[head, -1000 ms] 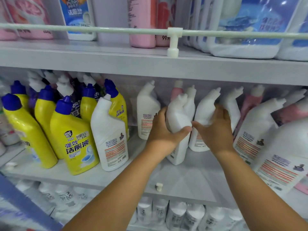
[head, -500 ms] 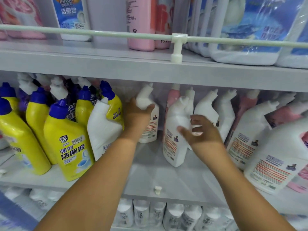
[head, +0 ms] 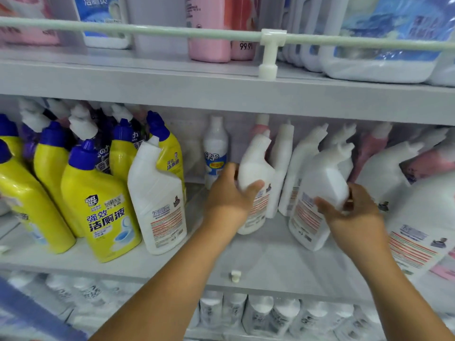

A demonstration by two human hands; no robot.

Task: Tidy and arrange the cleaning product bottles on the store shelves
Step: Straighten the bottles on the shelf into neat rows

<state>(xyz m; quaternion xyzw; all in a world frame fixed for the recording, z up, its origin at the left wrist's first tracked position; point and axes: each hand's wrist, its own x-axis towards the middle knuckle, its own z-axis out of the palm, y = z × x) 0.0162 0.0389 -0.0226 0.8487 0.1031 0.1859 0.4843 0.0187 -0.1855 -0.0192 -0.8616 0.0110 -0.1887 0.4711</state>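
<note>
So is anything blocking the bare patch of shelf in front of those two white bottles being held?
Hardly. Left hand grips one white bottle, right hand another. The shelf in front of them shows bare, apart from a small white peg at the front edge.

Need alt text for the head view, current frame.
Two bare hands each grip a white angled-neck bottle on the middle shelf: left hand on one, right hand on another. Yellow blue-capped bottles stand left.
</note>
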